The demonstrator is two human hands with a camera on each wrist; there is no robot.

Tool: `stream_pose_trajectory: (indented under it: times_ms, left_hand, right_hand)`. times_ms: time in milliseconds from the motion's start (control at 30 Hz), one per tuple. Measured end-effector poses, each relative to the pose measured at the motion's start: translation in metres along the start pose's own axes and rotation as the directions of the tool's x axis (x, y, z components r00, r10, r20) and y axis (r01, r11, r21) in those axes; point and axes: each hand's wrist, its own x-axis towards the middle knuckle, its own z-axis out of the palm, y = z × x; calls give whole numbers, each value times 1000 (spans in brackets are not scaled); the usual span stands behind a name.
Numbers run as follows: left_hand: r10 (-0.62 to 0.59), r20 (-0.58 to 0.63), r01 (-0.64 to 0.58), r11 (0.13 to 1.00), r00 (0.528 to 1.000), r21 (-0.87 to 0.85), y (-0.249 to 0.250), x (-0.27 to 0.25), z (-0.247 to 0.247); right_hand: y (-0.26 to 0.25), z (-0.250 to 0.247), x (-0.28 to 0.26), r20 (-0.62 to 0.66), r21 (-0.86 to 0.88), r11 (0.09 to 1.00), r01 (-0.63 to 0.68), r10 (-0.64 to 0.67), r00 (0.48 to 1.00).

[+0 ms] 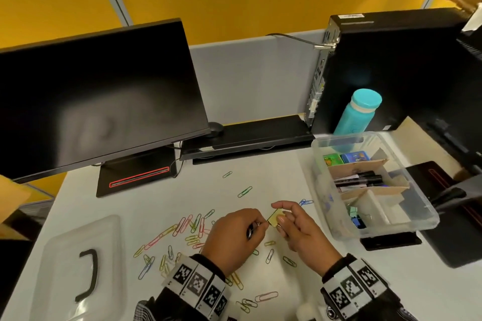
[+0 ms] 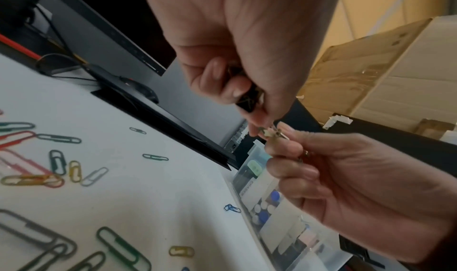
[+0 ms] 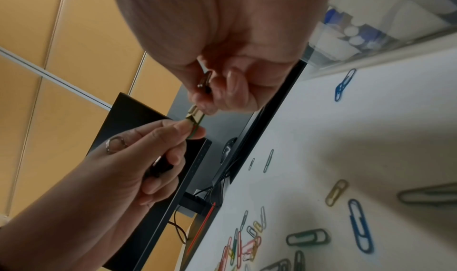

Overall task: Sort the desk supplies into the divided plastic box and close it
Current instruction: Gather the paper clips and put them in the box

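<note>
Around both hands (image 1: 236, 233) (image 1: 300, 229), pinching one yellow clip (image 1: 276, 218), paper clips (image 1: 182, 227) litter the desk (image 1: 156, 203).

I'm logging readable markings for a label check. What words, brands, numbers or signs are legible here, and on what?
"CRAFER", uncertain: on a marker seen through the plastic box wall in the left wrist view.
Black markers in the box: pale print, too small to read.
Computer tower top sticker: blurred.
Green tin and blue tin: pictures, no legible words.
</note>
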Motion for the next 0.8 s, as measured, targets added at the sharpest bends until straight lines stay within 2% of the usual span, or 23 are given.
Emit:
stream_pose_trajectory:
  times_ms: [200, 300, 367, 433, 533, 633, 800]
  left_hand:
    - [53, -134, -36, 991, 990, 127, 4, 0, 0]
    - [48, -116, -36, 994, 992, 102, 2, -1, -5]
    - [35, -53, -35, 999, 998, 2, -2, -3, -10]
    - [-18, 32, 24, 982, 999, -189, -4, -3, -16]
    - [-105, 148, 160, 886, 983, -434, -4, -2, -26]
    - [-117, 166, 188, 834, 979, -518, -4, 3, -33]
    - [-101, 169, 178, 820, 980, -544, -8, 12, -44]
  right_hand:
    - [-8, 3, 7, 17, -13, 999, 36, -36, 999]
    - [-14, 5, 7, 53, -87, 993, 81, -77, 996]
    - [-18, 4, 7, 75, -115, 988, 101, -93, 993]
    - [-22, 3, 7, 89, -126, 986, 112, -101, 991]
    - [-27, 2, 7, 118, -132, 984, 119, -104, 988]
    - [-32, 8, 5, 189, -238, 958, 159, -114, 975]
    - [-40, 23, 5, 247, -423, 871, 251, -155, 956]
